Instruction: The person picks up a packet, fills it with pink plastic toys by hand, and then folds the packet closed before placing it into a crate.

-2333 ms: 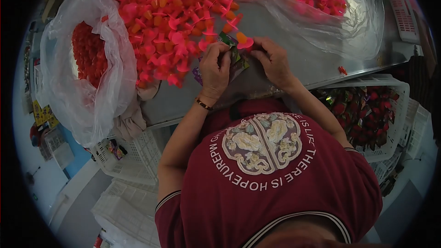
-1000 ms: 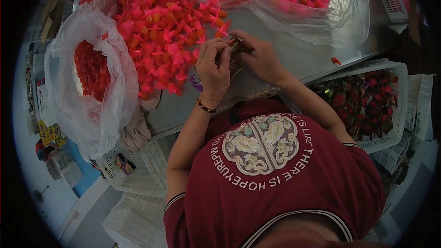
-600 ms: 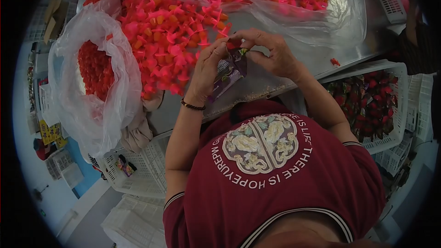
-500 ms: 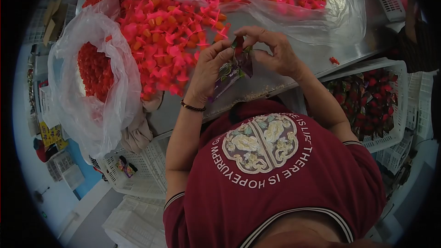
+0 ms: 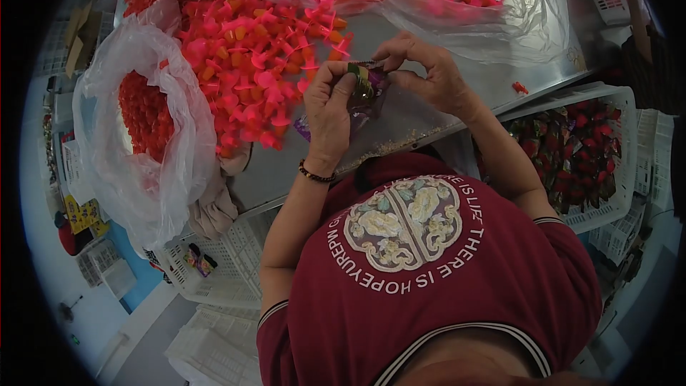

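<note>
A small purple and green wrapper [image 5: 366,86] is held up between my two hands over the metal table [image 5: 396,118]. My left hand [image 5: 331,104], with a beaded bracelet at the wrist, pinches its left side between thumb and fingers. At its upper right edge, my right hand [image 5: 431,75] grips it with thumb and index finger. Whether anything is inside the wrapper cannot be made out. A big heap of pink and orange pieces [image 5: 250,57] lies just left of my hands.
An open plastic bag [image 5: 189,125] of red pieces stands at the left. Clear plastic sheeting [image 5: 479,36] lies at the back right. A white crate [image 5: 625,136] with filled wrappers is at the right; another crate [image 5: 239,264] sits lower left. One red piece [image 5: 519,88] lies alone.
The wrapper has turned and its upper edge now spreads between my fingers. The red piece seen at its top is no longer visible. My left hand has shifted slightly right.
</note>
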A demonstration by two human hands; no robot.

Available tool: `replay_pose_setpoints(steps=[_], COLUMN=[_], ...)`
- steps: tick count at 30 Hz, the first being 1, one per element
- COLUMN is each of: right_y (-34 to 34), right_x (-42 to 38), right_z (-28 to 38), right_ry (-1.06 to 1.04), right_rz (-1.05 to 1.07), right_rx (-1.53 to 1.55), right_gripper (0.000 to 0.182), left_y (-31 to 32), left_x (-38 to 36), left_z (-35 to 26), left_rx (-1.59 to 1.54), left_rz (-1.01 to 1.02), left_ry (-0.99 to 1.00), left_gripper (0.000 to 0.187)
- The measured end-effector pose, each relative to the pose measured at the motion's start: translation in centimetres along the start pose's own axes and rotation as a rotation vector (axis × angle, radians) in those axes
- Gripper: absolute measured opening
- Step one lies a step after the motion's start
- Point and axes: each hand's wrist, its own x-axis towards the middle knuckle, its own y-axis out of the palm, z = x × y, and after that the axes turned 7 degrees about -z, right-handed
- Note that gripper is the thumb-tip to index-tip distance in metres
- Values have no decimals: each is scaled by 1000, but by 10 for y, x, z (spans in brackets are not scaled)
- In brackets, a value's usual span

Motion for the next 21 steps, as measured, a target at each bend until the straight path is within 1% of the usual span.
replay_pose_setpoints(steps=[2,3,4,5,6,7,8,9,11,12,14,15,17,21], right_y=[2,2,4,8,13,18,21,23,25,24,20,19,20,23], right_x=[0,1,3,3,4,4,4,3,2,4,7,8,8,2], right_z=[0,3,8,11,12,13,12,8,-1,-2,-2,0,3,-15], right_ry=[-42,-40,-67,-91,-89,0,89,92,154,154,337,336,538,494], right_rz=[-75,-81,-124,-167,-172,-173,-173,-177,-185,-188,-95,-96,-69,-87], right_rx=[-49,-52,-168,-281,-282,-294,-305,-304,-121,-120,80,80,485,508], right_gripper=[39,39,37,36,36,34,33,33,32,32,28,28,23,19], left_y=[1,3,4,6,8,10,12,13,13,13,13,13,12,9], left_x=[0,1,2,2,2,2,2,1,1,0,0,-1,-2,0], left_z=[2,2,2,4,6,7,7,6,5,5,5,6,7,9], left_rx=[-31,26,83,86,204,321,322,337,354,341,329,304,281,251], left_rz=[-5,-36,-68,-63,-83,-101,-95,-112,-128,-137,-143,-145,-145,-106], left_ry=[-22,17,56,51,153,257,256,287,320,329,340,327,313,248], left_gripper=[8,7,7,7,7,7,7,7,7,7,7,6,6,7])
